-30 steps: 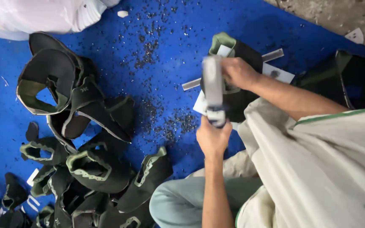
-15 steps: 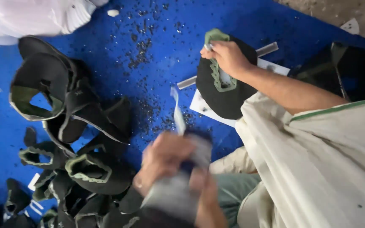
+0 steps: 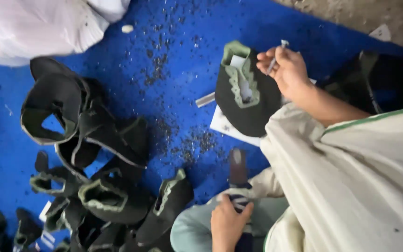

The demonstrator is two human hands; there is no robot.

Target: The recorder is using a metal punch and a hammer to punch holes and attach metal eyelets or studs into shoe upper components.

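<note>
Up at one o'clock, the right hand (image 3: 289,70) pinches a thin pale tool (image 3: 276,58) in closed fingers, touching the dark shoe upper (image 3: 246,95) (green-lined) on the blue mat (image 3: 173,42). At six o'clock, the left hand (image 3: 228,224) grips a dark-handled tool (image 3: 238,175) over the lap.

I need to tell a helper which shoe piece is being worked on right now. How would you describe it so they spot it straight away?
Start from the blue floor mat and go to its upper right part, beside the person's right hand. There one black shoe upper lies on a white sheet. Unlike the black uppers in the pile at lower left, it lies alone, with pale green lining and a white slip in its opening.
</note>
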